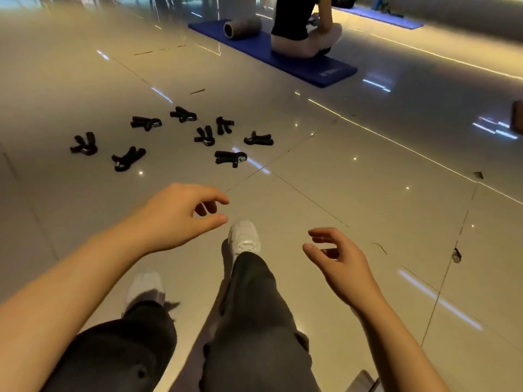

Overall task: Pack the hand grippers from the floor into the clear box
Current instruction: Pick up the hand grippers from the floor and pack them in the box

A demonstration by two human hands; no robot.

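Eight hand grippers point(181, 137) are seen scattered loose on the glossy tiled floor point(353, 171), up and to the left of the hands and well apart from them. Each is black, with two padded foam-like handles splayed in a V and joined at a hinge end where a grey or silver part shows; finer detail is too small to tell. They lie flat at mixed angles, none stacked: one point(84, 144) is farthest left, one point(128, 159) beside it, one point(146, 122) and one point(183, 114) toward the back, two point(205, 136) point(224, 125) near the middle, one point(258, 138) at the right, and one point(230, 158) nearest the hands. The left hand point(175, 213) is held out above the floor, fingers loosely curled, thumb and forefinger apart, nothing held. The right hand point(336, 258) is likewise raised, fingers relaxed and slightly bent, nothing held. Below them dark trouser legs point(249, 321) and white shoes point(244, 236) are seen, one foot forward. A clear box cannot be made out with certainty; faint transparent edges show at the back near a blue mat point(311, 66), where a grey foam roller point(242, 26) lies and another person point(300, 29) sits.
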